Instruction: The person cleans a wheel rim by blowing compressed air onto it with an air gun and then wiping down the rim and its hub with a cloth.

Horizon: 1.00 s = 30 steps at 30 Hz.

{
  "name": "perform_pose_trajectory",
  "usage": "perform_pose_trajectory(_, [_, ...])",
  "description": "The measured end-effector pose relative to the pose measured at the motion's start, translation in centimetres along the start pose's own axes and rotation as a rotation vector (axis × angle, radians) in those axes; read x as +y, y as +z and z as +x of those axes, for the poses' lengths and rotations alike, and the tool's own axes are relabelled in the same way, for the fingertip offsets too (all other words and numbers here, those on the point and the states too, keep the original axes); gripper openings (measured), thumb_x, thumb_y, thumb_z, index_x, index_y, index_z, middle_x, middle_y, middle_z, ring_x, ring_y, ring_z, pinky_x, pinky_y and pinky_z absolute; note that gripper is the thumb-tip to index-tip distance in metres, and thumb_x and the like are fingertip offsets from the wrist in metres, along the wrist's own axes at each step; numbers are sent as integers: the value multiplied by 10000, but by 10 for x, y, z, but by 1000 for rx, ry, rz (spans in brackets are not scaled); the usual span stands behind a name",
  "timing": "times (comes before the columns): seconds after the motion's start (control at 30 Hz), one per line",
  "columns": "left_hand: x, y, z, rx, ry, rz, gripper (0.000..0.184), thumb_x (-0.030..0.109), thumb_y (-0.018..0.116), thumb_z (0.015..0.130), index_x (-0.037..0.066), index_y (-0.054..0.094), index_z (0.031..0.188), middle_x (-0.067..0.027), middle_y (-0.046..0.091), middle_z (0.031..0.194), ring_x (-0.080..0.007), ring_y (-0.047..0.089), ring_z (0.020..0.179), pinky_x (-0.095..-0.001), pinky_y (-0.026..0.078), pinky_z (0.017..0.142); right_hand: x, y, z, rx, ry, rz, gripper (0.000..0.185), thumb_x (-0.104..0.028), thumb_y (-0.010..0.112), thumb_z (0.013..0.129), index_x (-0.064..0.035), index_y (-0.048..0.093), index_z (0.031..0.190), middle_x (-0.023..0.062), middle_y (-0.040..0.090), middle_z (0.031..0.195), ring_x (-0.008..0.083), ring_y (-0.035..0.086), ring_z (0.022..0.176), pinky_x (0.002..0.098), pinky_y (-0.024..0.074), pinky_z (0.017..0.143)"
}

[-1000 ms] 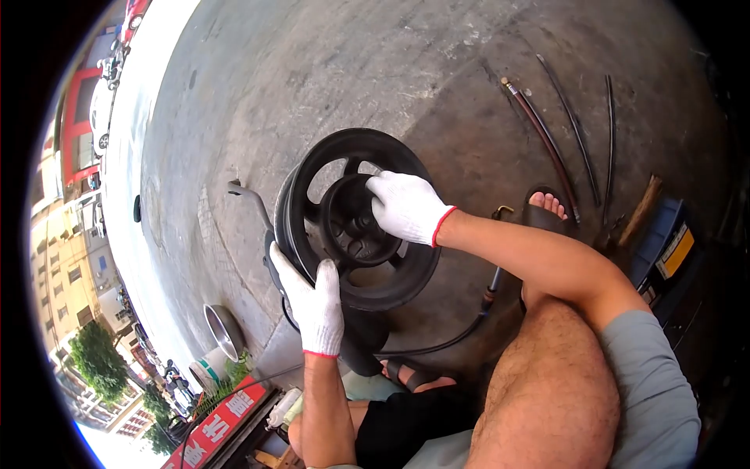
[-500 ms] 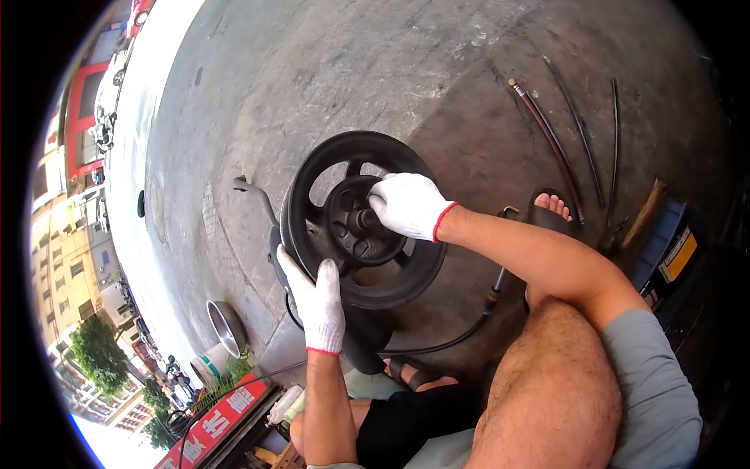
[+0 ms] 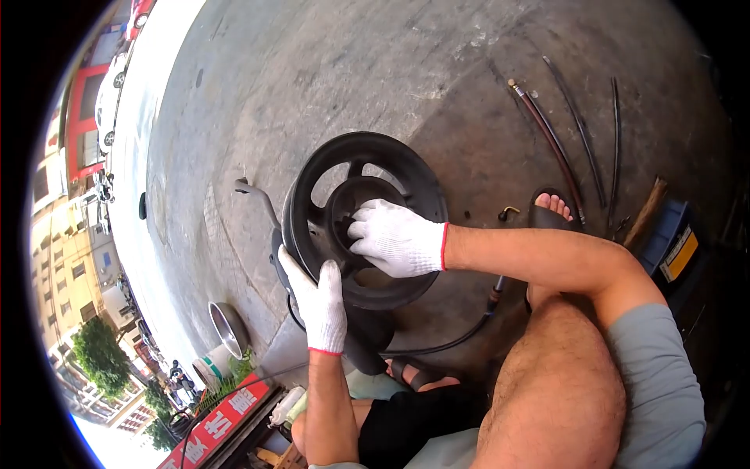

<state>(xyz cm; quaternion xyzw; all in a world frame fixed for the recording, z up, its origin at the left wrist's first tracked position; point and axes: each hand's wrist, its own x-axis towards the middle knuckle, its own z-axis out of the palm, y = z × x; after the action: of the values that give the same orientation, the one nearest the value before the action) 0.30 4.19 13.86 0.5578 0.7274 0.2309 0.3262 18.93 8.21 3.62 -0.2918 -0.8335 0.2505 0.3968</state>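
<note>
A black spoked wheel rim (image 3: 426, 168), without a tyre, sits tilted in front of me on a dark stand (image 3: 363, 352). My left hand (image 3: 319, 309), in a white knitted glove with a red cuff, grips the rim's lower left edge, its thumb over the face and fingers along the outer side. My right hand (image 3: 397, 238), gloved the same way, lies over the hub (image 3: 340, 207) with its fingers curled in at the centre. It hides the hub's middle, so whatever is under those fingertips does not show.
A bent metal arm (image 3: 262, 199) rises left of the wheel. An air hose (image 3: 445, 345) runs along the ground to a metal fitting. Several hoses (image 3: 578, 117) lie at upper right, near a blue box (image 3: 664, 242). A metal bowl (image 3: 226, 330) and white bucket (image 3: 211, 367) stand lower left.
My right hand has moved from the hub's upper right down and left over its centre, fingers now curled there. My left hand keeps its hold on the rim.
</note>
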Motion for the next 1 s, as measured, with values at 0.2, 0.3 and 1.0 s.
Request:
perform_pose_trajectory(0.2, [2,1,1,25,-95,-150,799,78,583,944,-38,173,1621,-206,401,1562,-274,467,1377,-361,355,1169,24,-2,1,138,883,476,309,-145,591,935,7,721,1169,198,671,1120,377,640,1091,433,506,993])
perform_pose_trajectory(0.3, [2,-2,1,-55,-79,-247,783,53,561,947,-17,178,1626,-182,419,1542,-247,489,1341,-345,371,1148,28,9,3,235,889,801,324,-101,576,940,22,704,1211,196,682,1181,351,648,1123,395,507,1007])
perform_pose_trajectory(1.0, [-5,1,-3,-6,5,-61,832,113,587,942,-17,148,1637,-192,366,1580,-265,417,1398,-365,309,1188,-3,-30,-8,-125,718,567,298,-101,544,869,0,769,1036,202,753,986,335,721,984,408,546,916])
